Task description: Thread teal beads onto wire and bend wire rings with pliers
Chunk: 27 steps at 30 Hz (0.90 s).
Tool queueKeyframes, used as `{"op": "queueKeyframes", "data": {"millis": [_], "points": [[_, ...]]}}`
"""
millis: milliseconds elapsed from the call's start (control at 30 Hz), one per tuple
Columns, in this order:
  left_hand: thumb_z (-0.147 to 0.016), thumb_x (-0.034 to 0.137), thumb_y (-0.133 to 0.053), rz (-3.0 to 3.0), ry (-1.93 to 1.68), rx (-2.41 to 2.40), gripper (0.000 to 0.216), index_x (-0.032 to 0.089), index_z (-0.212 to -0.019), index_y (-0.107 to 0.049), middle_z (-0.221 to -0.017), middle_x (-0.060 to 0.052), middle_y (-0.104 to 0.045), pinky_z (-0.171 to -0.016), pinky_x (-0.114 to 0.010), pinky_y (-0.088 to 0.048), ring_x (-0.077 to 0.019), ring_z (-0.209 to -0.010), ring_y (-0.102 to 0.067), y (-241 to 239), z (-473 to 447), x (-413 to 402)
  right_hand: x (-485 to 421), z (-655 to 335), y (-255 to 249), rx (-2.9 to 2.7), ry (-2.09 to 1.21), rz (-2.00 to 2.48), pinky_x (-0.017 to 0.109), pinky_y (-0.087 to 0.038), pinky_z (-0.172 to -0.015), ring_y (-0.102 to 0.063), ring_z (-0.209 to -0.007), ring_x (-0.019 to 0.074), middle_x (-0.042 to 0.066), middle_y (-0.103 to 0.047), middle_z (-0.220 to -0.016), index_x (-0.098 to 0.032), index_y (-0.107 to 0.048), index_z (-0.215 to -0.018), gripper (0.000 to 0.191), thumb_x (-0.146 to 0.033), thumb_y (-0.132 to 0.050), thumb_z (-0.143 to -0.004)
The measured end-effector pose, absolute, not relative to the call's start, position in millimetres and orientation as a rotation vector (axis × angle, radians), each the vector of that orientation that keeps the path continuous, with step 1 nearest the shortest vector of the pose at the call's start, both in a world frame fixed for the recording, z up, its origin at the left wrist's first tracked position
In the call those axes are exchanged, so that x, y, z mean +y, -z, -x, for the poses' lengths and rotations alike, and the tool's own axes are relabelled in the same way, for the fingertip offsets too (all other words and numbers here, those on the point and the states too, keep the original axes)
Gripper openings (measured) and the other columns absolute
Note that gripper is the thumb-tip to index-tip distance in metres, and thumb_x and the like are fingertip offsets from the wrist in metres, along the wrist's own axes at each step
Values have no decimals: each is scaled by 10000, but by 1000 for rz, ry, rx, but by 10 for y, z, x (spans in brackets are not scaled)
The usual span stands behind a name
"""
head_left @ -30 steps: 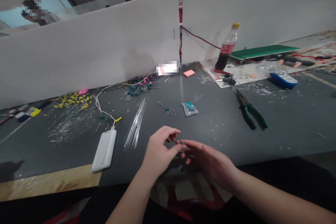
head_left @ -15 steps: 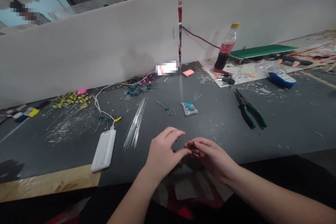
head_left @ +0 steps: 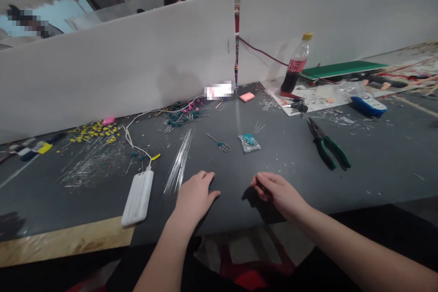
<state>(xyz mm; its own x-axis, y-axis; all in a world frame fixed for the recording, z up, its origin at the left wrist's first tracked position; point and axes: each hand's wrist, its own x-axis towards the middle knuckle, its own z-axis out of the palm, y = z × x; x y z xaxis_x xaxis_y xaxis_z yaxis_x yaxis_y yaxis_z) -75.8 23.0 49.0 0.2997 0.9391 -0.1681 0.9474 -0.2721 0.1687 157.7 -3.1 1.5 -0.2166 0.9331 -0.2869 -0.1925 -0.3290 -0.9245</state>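
Since the earlier frame the two hands have been drawn apart, where their fingertips had been met over a tiny teal piece. The left hand [head_left: 195, 195] is now laid palm-down and loosely spread on the dark grey bench [head_left: 376, 159], just beside the bundle of thin silver wires [head_left: 178, 160]. The right hand [head_left: 278, 191] is kept just above the bench with its fingers curled under. Whether anything is pinched inside cannot be made out, and both forearms are cut off by the lower edge.

A small clear plastic bag [head_left: 249, 143] holding teal pieces is seen beyond the hands. A clear plastic bottle with a yellow cap [head_left: 294, 65], with dark drink low in it, is stood upright at the back.
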Motion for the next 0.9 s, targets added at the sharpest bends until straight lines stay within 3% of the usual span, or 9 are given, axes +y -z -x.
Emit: {"op": "queueKeyframes", "data": {"millis": [133, 233, 333, 567, 767, 900], "points": [[-823, 150, -605, -2313, 174, 1736, 216, 214, -1026, -644, -1002, -77, -659, -696, -289, -438, -244, -911, -648, -431, 790, 271, 20, -1583, -14, -1312, -1472, 1330, 291, -422, -662, -561, -705, 153, 11, -647, -760, -207, -734, -838, 216, -402, -664, -778], [-829, 91, -545, -2324, 171, 1715, 196, 213, -909, -676, -903, -61, -680, -686, -288, -421, -231, -862, -650, -412, 829, 299, 44, -1559, 24, -1275, -1510, 1301, 342, -476, -779, -635, -819, 181, 40, -713, -927, -227, -733, -968, 262, -385, -638, -783], [-845, 106, -509, -2339, 155, 1700, 222, 224, -886, -692, -880, -53, -691, -669, -295, -414, -231, -832, -650, -403, 839, 303, 55, -1516, 51, -1268, -1533, 1300, 355, -497, -757, -648, -762, 173, 44, -719, -893, -218, -711, -1017, 295, -396, -613, -803], [-863, 163, -524, -2334, 90, 1645, 171, 222, -859, -685, -950, -38, -668, -648, -270, -400, -194, -809, -646, -428, 868, 275, 67, -1463, 11, -1403, -1457, 1330, 275, -413, -556, -529, -559, 132, -25, -599, -615, -210, -632, -737, 170, -373, -650, -782], [-885, 240, -521, -2323, -91, 1681, 139, 201, -782, -606, -799, -28, -670, -660, -281, -406, -203, -771, -636, -508, 825, 260, 71, -1455, 6, -1481, -1414, 1330, 355, -485, -747, -648, -785, 208, 26, -703, -809, -219, -680, -808, 144, -357, -654, -776], [-831, 206, -586, -2262, -41, 1745, 38, 204, -803, -612, -758, -17, -684, -630, -278, -406, -203, -727, -640, -526, 795, 262, 73, -1413, 16, -1443, -1481, 1323, 351, -499, -694, -649, -687, 185, 27, -709, -800, -222, -683, -892, 224, -397, -548, -851]]}}
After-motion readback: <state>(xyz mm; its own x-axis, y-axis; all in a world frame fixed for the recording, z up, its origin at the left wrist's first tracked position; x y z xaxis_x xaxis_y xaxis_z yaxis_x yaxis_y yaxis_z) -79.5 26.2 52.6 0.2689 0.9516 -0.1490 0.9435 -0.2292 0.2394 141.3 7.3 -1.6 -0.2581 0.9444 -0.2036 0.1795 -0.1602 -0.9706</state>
